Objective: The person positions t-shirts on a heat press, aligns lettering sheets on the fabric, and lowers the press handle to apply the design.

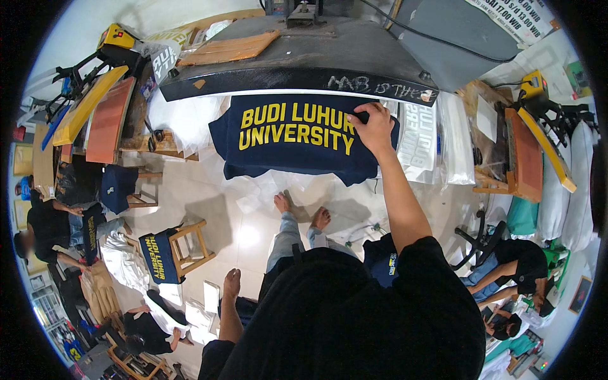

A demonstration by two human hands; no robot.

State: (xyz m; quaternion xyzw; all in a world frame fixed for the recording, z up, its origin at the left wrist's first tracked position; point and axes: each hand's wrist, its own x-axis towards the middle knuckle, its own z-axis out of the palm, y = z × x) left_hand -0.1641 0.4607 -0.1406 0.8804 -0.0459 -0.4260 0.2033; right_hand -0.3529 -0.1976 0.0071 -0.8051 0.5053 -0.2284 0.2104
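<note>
A navy T-shirt (pixel 291 163) with large yellow lettering lies spread in front of me, partly beneath the raised black plate of a heat press (pixel 285 82). My right hand (pixel 375 128) reaches over its right side. The thumb and forefinger are bent toward each other at the upper right end of the lettering. Anything thin between those fingertips is too small to make out. Down by my left side hangs my left hand (pixel 232 283), away from the shirt. Its fingers are seen end-on, so their pose is unclear.
Clear plastic sheets with white-looking lettering (pixel 418 139) lie right of the shirt. Yellow-and-orange heat presses stand left (pixel 95 107) and right (pixel 538 145). A wooden stool (pixel 190 250) holding a navy shirt stands behind my left. Several people sit working farther back; a black chair (pixel 481 237) stands right.
</note>
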